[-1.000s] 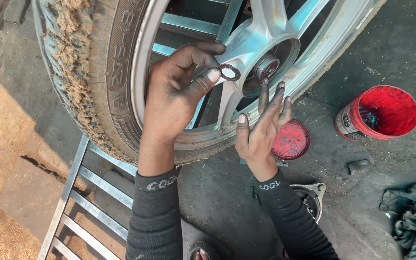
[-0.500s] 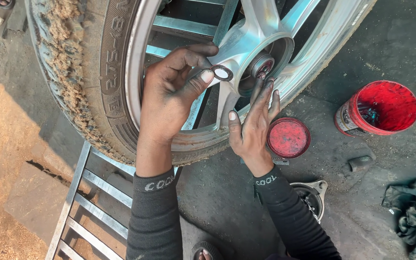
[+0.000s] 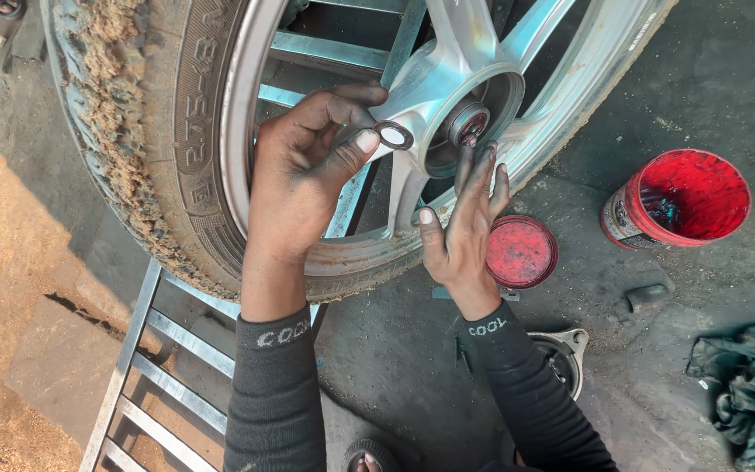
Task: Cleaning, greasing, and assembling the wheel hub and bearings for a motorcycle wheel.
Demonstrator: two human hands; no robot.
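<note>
Washer [image 3: 393, 135] pinched in left hand [image 3: 303, 179], flat face up, beside hub [image 3: 467, 123]

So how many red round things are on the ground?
2. The open red tub stands at the right, and the flat red lid lies beside the right hand, below the wheel rim. More may be hidden.
</note>
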